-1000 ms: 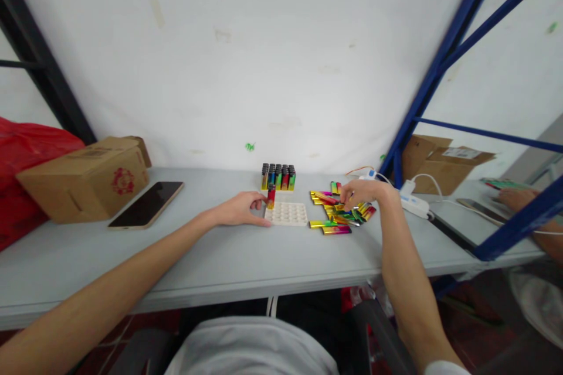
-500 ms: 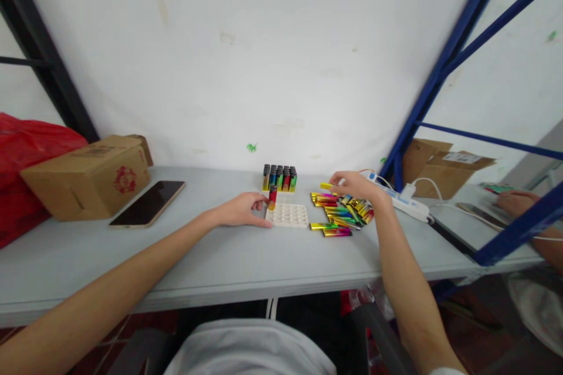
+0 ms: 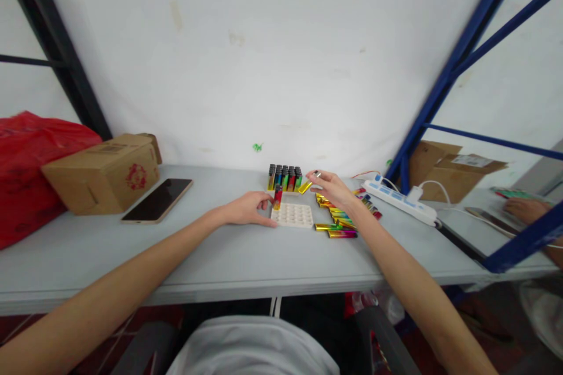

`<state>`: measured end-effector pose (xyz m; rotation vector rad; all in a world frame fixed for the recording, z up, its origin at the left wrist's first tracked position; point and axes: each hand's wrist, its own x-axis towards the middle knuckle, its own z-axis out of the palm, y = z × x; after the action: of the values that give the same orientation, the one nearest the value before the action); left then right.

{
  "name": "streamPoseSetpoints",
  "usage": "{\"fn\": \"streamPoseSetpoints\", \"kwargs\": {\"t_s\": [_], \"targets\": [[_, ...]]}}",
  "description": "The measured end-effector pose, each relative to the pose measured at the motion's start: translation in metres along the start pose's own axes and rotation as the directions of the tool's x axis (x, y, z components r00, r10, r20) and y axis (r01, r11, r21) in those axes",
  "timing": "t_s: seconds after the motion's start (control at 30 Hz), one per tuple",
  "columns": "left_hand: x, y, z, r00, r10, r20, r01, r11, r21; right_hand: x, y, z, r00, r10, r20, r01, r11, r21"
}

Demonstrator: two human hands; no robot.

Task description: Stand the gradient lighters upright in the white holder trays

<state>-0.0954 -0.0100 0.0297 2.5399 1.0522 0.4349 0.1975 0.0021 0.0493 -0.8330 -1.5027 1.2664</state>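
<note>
My left hand point(image 3: 249, 208) is at the left edge of a white tray point(image 3: 303, 221) with rows of round holes. Its thumb lies along the front left corner and its other fingers curl by the back one, gripping that side. One red and gold lighter point(image 3: 278, 197) stands upright in the tray's back left corner, beside those fingers. In my right hand point(image 3: 331, 189) a yellow lighter point(image 3: 307, 186) is pinched, tilted, above the table behind the tray's right side. Under my right forearm lies a loose pile of shiny multicoloured lighters point(image 3: 343, 217), partly hidden.
Behind the tray stands a block of upright lighters point(image 3: 285, 179). To the left are a phone point(image 3: 158, 200), a cardboard box point(image 3: 103, 176) and a red bag point(image 3: 30, 170). A power strip point(image 3: 400, 201) and blue rack post point(image 3: 433, 94) stand right; beyond is another person's hand point(image 3: 525, 209).
My right hand has moved left from above the pile toward the tray, carrying the yellow lighter, which now tilts. My left hand stays at the tray. The whole view has shifted slightly.
</note>
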Motion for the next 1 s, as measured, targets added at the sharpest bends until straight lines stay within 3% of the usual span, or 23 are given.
{"fn": "streamPoseSetpoints", "kwargs": {"t_s": [0.17, 0.3, 0.53, 0.7, 0.83, 1.0], "targets": [[0.000, 0.001, -0.001, 1.000, 0.006, 0.000, -0.006, 1.000, 0.007, -0.004, 0.000, 0.008, 0.990, 0.027, 0.139, -0.038, 0.996, 0.079], [0.000, 0.001, -0.001, 1.000, 0.000, 0.008, 0.000, 1.000, 0.001, -0.006, 0.002, 0.015, 0.985, 0.024, 0.169, -0.022, 1.000, -0.014], [0.000, 0.000, -0.001, 1.000, 0.003, 0.007, -0.003, 1.000, -0.030, -0.002, 0.013, 0.026, 0.996, 0.008, 0.087, 0.024, 0.934, -0.356], [0.000, 0.001, 0.000, 1.000, 0.012, 0.000, -0.012, 1.000, -0.015, -0.002, 0.014, 0.038, 0.978, -0.193, -0.074, 0.083, 0.696, -0.713], [0.000, 0.001, 0.000, 1.000, 0.012, -0.004, -0.012, 1.000, -0.003, -0.006, 0.012, 0.047, 0.959, -0.247, -0.141, 0.049, 0.631, -0.774], [0.000, -0.001, 0.000, 1.000, 0.015, 0.009, -0.015, 1.000, 0.002, -0.005, 0.012, 0.046, 0.939, -0.315, -0.136, 0.083, 0.594, -0.800]]}}
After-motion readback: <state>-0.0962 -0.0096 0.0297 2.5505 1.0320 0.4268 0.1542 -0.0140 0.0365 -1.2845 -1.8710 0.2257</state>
